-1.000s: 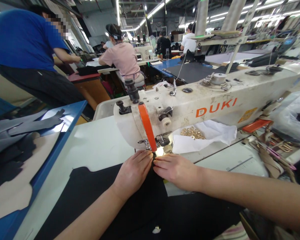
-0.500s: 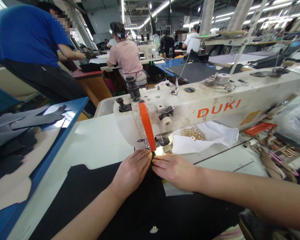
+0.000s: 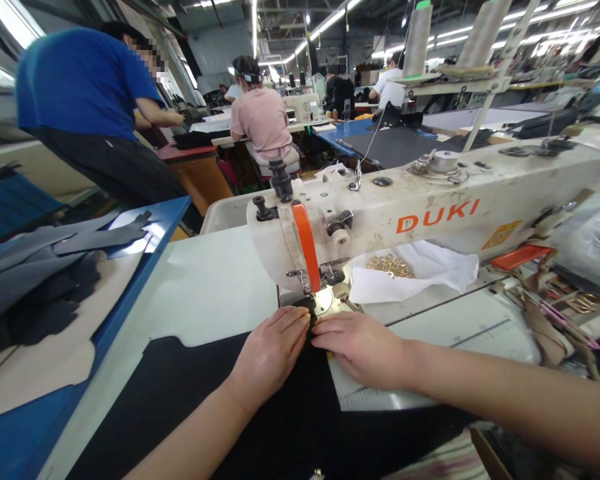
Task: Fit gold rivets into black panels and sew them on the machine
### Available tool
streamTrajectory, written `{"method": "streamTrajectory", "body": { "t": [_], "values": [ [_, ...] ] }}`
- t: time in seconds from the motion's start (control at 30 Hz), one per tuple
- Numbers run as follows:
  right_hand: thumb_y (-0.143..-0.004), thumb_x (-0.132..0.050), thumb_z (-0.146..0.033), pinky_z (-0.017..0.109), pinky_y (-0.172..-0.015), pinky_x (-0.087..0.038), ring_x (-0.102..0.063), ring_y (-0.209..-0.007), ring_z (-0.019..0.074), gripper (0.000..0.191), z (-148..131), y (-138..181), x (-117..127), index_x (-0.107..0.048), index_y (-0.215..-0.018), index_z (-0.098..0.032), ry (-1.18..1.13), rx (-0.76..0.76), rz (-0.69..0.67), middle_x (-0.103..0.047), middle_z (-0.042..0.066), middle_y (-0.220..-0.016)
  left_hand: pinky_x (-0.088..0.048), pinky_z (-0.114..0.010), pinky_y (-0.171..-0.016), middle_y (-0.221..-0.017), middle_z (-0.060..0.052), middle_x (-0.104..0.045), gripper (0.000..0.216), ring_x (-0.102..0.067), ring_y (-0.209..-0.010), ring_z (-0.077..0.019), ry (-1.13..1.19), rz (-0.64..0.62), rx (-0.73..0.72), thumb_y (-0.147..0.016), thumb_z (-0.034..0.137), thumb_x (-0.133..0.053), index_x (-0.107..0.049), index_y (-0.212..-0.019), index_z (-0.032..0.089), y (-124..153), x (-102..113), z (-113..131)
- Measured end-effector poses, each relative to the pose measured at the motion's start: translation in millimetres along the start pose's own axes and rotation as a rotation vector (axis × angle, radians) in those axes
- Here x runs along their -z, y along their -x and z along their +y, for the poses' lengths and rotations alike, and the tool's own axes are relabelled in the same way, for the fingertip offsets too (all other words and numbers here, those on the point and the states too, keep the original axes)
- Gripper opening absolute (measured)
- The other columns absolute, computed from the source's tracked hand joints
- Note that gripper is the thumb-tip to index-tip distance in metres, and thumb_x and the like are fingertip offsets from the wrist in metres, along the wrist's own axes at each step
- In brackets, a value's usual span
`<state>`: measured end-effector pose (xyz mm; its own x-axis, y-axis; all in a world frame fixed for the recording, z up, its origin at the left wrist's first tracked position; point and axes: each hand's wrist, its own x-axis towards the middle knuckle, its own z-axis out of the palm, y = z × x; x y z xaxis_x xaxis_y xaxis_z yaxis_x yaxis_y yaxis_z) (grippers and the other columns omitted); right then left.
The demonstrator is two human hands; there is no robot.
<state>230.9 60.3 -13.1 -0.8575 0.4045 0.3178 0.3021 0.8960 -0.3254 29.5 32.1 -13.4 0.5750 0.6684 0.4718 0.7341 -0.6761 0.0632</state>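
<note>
A large piece of black fabric (image 3: 180, 393) lies over the white sewing table and hangs toward me. My left hand (image 3: 275, 350) rests on it, with its fingertips pinching the fabric edge just in front of the needle area. Close beside it, my right hand (image 3: 363, 347) has its thumb and fingers closed on the same edge from the right. Between the two sets of fingertips a narrow dark part of the fabric shows, reaching up to the presser foot. The white sewing machine (image 3: 370, 213) stands above, an orange bar (image 3: 307, 247) on its head. Light falls on its shiny needle plate (image 3: 324, 301).
Gold-coloured metal rings (image 3: 390, 265) lie on white paper (image 3: 430, 270) behind the needle. Right of them are an orange tray (image 3: 523, 257) and tools. Grey and beige cut pieces (image 3: 45, 340) cover a blue table at left. A person in blue (image 3: 87, 87) bends nearby.
Both hands have drawn slightly toward me, away from the needle, and the fabric has shifted with them. More of the needle plate now shows. The camera view has turned a little left.
</note>
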Motion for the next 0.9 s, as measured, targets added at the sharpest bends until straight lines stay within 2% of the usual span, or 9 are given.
{"method": "streamTrajectory", "body": {
  "t": [0.07, 0.17, 0.23, 0.47, 0.67, 0.9],
  "values": [
    [-0.083, -0.05, -0.007, 0.029, -0.089, -0.045, -0.059, -0.097, 0.0167, 0.025, 4.0, -4.6, 2.9, -0.064, -0.101, -0.016, -0.065, -0.177, 0.074, -0.067, 0.006, -0.101, -0.055, -0.039, -0.089, -0.102, -0.01, -0.068, 0.022, -0.063, -0.097, -0.0209, -0.013, 0.006, 0.007, -0.091, 0.013, -0.045, -0.062, -0.105, 0.013, 0.6, 0.0, 0.7],
    [-0.089, -0.048, -0.014, 0.031, -0.08, -0.047, -0.06, -0.087, 0.0187, 0.018, 8.8, -15.9, 4.4, -0.064, -0.096, -0.015, -0.018, -0.464, 0.149, -0.066, 0.008, -0.09, -0.056, -0.039, -0.087, -0.101, -0.01, -0.068, 0.021, -0.063, -0.095, -0.0214, -0.036, 0.007, 0.02, -0.091, 0.014, -0.046, -0.062, -0.103, 0.012, 0.2, -0.2, 0.8],
    [-0.09, -0.049, -0.017, 0.034, -0.082, -0.047, -0.059, -0.09, 0.0213, 0.016, 10.2, -23.9, 2.9, -0.064, -0.095, -0.013, 0.038, -0.551, 0.148, -0.065, 0.01, -0.091, -0.056, -0.038, -0.087, -0.101, -0.01, -0.069, 0.021, -0.063, -0.096, -0.0217, -0.043, 0.009, 0.022, -0.091, 0.015, -0.046, -0.063, -0.103, 0.012, 0.0, -0.4, 0.6],
    [-0.089, -0.052, -0.024, 0.036, -0.085, -0.047, -0.053, -0.103, 0.0249, 0.015, 16.0, -38.9, -8.9, -0.065, -0.091, -0.016, 0.096, -0.641, 0.192, -0.061, 0.012, -0.1, -0.055, -0.039, -0.088, -0.101, -0.01, -0.068, 0.023, -0.063, -0.095, -0.021, -0.048, 0.013, 0.015, -0.091, 0.015, -0.044, -0.064, -0.102, 0.013, 0.8, -1.2, -0.4],
    [-0.089, -0.052, -0.025, 0.034, -0.085, -0.047, -0.058, -0.098, 0.0233, 0.017, 17.0, -45.4, -10.1, -0.068, -0.092, -0.017, 0.056, -0.697, 0.187, -0.067, 0.009, -0.096, -0.056, -0.037, -0.087, -0.1, -0.009, -0.068, 0.022, -0.063, -0.094, -0.0214, -0.067, 0.014, -0.007, -0.091, 0.014, -0.043, -0.063, -0.101, 0.013, 0.3, -1.0, 0.1],
    [-0.088, -0.052, -0.021, 0.032, -0.083, -0.047, -0.06, -0.093, 0.0224, 0.017, 16.3, -46.0, -9.6, -0.068, -0.092, -0.017, 0.073, -0.696, 0.189, -0.068, 0.009, -0.094, -0.055, -0.038, -0.086, -0.099, -0.01, -0.068, 0.021, -0.062, -0.094, -0.0221, -0.067, 0.022, -0.015, -0.091, 0.014, -0.044, -0.062, -0.1, 0.011, -0.5, -1.7, -0.2]
  ]
}}
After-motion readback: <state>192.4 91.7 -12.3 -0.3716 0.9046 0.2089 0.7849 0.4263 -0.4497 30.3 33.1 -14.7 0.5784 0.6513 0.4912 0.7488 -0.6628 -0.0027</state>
